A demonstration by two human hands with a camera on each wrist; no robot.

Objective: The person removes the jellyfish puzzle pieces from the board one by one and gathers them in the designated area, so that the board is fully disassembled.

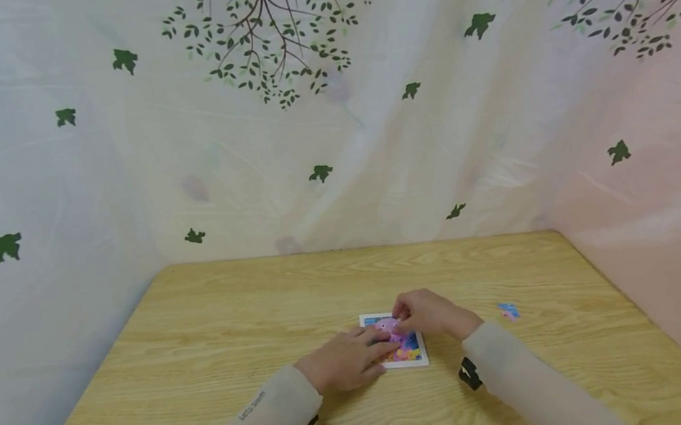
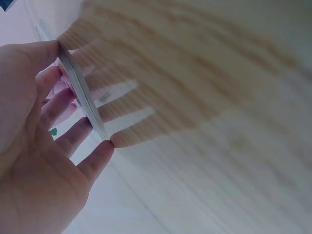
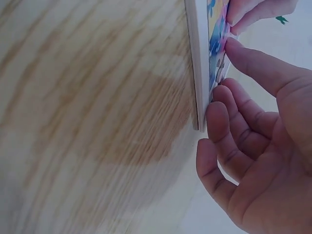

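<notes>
Pale sleeves (image 1: 533,374) extend across a wood-grain table (image 1: 230,308), where a white-bordered picture board (image 1: 411,356) lies flat under the person's left hand (image 1: 347,360), its fingers spread apart. The right hand (image 1: 431,312) bends its fingers near the board's far right corner; whether they pinch anything cannot be told. One small blue-and-pink piece (image 1: 508,311) lies to the right, apart.

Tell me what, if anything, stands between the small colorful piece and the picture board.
In the head view, the right hand stands between the small piece and the picture board; the left hand partly covers the board.
</notes>
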